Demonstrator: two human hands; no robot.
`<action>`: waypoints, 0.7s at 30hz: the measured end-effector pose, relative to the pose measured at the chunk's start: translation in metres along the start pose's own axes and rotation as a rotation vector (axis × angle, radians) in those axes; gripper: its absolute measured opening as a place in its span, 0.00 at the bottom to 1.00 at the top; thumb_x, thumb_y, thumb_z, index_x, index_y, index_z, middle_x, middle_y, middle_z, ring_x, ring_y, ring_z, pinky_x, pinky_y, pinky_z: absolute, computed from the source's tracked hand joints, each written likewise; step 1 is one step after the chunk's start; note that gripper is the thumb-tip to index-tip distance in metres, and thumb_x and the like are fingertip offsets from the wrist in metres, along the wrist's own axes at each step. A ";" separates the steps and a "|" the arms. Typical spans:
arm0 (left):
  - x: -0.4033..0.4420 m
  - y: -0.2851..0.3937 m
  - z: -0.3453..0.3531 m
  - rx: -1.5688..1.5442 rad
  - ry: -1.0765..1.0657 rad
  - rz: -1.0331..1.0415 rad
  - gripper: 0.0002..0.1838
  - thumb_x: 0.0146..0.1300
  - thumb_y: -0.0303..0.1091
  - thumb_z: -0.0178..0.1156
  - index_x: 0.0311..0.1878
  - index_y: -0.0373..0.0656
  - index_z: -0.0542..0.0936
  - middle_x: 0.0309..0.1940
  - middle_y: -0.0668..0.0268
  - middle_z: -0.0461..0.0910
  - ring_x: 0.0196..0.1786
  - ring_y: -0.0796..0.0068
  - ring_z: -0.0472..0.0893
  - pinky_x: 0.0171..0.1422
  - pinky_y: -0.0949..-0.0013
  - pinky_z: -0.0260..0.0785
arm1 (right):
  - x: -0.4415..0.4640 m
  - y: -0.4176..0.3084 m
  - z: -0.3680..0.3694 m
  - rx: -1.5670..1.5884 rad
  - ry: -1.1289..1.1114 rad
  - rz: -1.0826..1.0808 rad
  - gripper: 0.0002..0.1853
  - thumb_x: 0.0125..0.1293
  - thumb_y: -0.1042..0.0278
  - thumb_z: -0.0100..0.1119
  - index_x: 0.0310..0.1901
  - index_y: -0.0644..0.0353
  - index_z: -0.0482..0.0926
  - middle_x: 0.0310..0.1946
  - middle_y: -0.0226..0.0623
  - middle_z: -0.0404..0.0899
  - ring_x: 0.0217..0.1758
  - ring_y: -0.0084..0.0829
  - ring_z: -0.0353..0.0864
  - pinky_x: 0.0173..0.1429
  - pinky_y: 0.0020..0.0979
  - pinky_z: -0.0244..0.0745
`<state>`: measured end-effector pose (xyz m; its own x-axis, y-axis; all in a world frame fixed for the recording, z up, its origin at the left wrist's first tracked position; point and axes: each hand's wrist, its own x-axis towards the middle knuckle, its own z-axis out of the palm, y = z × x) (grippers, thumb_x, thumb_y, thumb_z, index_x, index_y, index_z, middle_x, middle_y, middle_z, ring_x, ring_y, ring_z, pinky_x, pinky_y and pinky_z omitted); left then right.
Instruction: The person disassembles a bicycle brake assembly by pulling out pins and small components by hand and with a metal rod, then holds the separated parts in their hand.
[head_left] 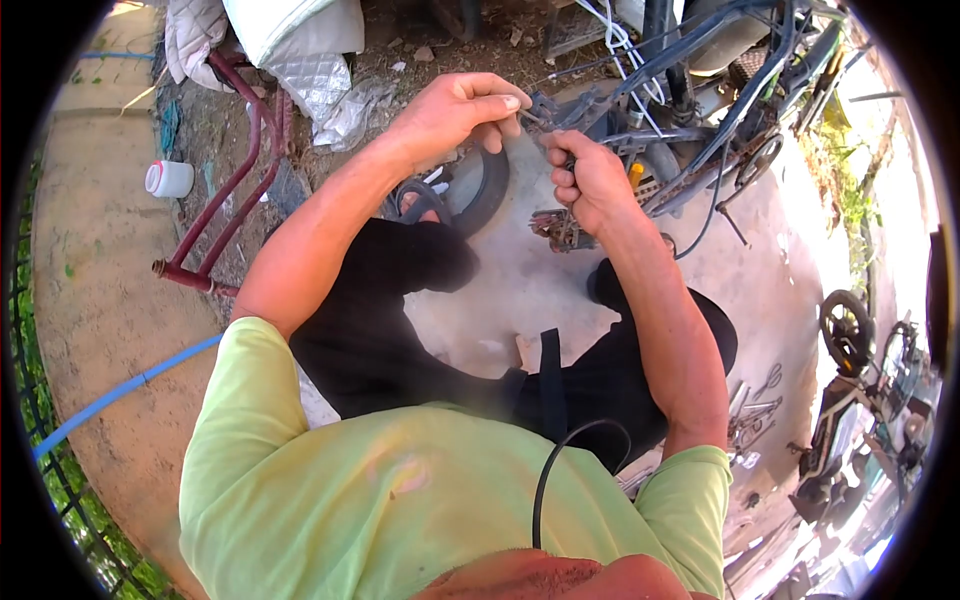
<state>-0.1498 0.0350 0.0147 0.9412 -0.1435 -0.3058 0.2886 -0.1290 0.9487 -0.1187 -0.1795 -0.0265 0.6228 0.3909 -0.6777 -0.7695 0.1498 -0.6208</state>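
Up at the top centre, my left hand (465, 115) pinches a small thin metal piece (530, 117) between thumb and fingers. To its right, my right hand (590, 180) is closed in a fist close to the same piece; what it grips is mostly hidden by the fingers. Both hands are at the near end of a dark metal frame (680, 70) with cables and rods. Below my right hand, a rusty metal part (562, 230) sits over the pale floor.
A dark red tubular frame (245, 170) and a white container (169, 179) are at the left. A black tyre (487, 195) lies near my foot. Tools (755, 415) and vehicle parts (850, 440) are at the right; a blue hose (130, 385) crosses the left.
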 end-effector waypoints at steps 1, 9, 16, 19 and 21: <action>-0.002 -0.001 -0.002 -0.016 -0.038 0.041 0.19 0.74 0.34 0.57 0.64 0.36 0.78 0.42 0.61 0.85 0.39 0.76 0.84 0.46 0.72 0.78 | 0.000 0.001 0.000 0.004 -0.001 -0.003 0.09 0.68 0.64 0.62 0.32 0.54 0.73 0.27 0.25 0.70 0.23 0.18 0.63 0.23 0.23 0.51; 0.002 -0.012 -0.019 0.062 -0.176 0.177 0.20 0.73 0.35 0.62 0.65 0.40 0.78 0.48 0.60 0.86 0.50 0.71 0.85 0.56 0.70 0.76 | -0.001 -0.001 0.001 0.005 0.005 -0.002 0.09 0.68 0.65 0.61 0.31 0.54 0.73 0.26 0.25 0.69 0.23 0.18 0.63 0.23 0.24 0.50; 0.015 -0.002 -0.005 0.655 0.147 0.461 0.16 0.76 0.42 0.58 0.51 0.39 0.85 0.27 0.69 0.78 0.32 0.81 0.78 0.38 0.71 0.71 | -0.001 -0.001 0.001 0.006 -0.005 0.001 0.09 0.67 0.66 0.61 0.30 0.54 0.73 0.26 0.24 0.69 0.22 0.18 0.63 0.22 0.23 0.50; 0.017 0.000 0.009 0.505 0.263 0.308 0.16 0.77 0.42 0.55 0.50 0.40 0.85 0.24 0.71 0.77 0.27 0.82 0.76 0.33 0.73 0.69 | -0.001 -0.001 0.000 0.006 -0.005 -0.004 0.09 0.67 0.66 0.61 0.30 0.53 0.73 0.26 0.24 0.69 0.22 0.18 0.62 0.22 0.23 0.50; 0.019 0.006 0.009 0.352 0.246 0.128 0.16 0.78 0.42 0.54 0.49 0.41 0.86 0.22 0.72 0.76 0.25 0.83 0.73 0.30 0.75 0.67 | -0.001 -0.001 0.001 0.008 -0.007 -0.003 0.09 0.67 0.66 0.61 0.30 0.53 0.73 0.26 0.24 0.69 0.22 0.18 0.63 0.22 0.23 0.50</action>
<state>-0.1314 0.0232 0.0133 0.9915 0.0526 -0.1191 0.1299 -0.4576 0.8796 -0.1188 -0.1789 -0.0252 0.6238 0.3970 -0.6732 -0.7690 0.1578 -0.6195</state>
